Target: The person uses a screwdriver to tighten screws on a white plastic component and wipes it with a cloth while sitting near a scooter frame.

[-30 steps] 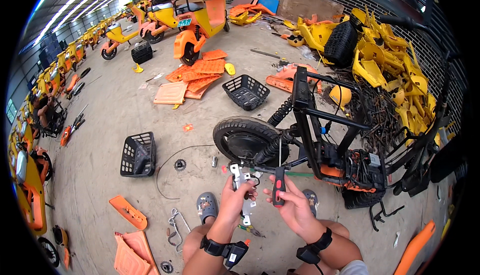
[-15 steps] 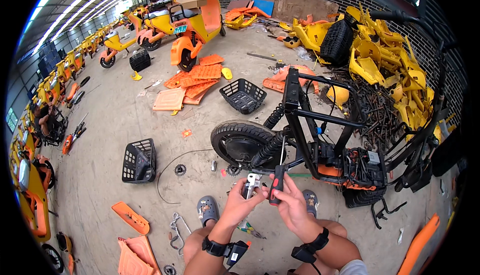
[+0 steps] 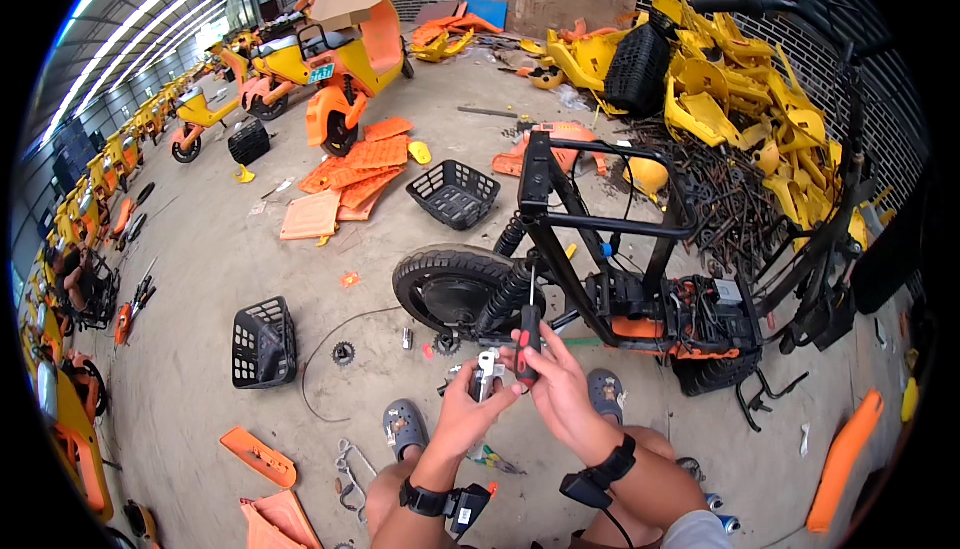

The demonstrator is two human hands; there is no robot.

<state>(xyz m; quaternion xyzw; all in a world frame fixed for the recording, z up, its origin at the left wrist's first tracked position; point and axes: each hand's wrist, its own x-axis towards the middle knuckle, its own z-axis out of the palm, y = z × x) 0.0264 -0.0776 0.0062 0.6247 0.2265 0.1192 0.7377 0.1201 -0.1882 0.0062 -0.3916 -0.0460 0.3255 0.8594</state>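
Note:
My left hand [image 3: 466,417] is closed round a small silver metal part [image 3: 487,373]; its exact kind is not clear. Beside it, my right hand [image 3: 568,394] holds a screwdriver [image 3: 528,352] by its black and red handle, the shaft pointing up and away. The two hands almost touch, low in front of a stripped black scooter frame [image 3: 600,221]. Behind the screwdriver tip are the frame's shock absorber [image 3: 508,299] and rear wheel [image 3: 448,296]. Pliers [image 3: 497,461] with green and yellow handles lie on the floor below my hands.
Black baskets [image 3: 264,343] stand to the left and beyond the wheel. A sprocket [image 3: 343,353], a cable and a chain [image 3: 350,469] lie at left. Orange panels [image 3: 362,171] are stacked farther off. Yellow covers [image 3: 700,99] are heaped at far right. Scooters [image 3: 350,69] stand behind.
The whole view has shifted, so the scene sits farther left. My hands still hold the silver part and the screwdriver, and the right fingers have straightened somewhat along the handle.

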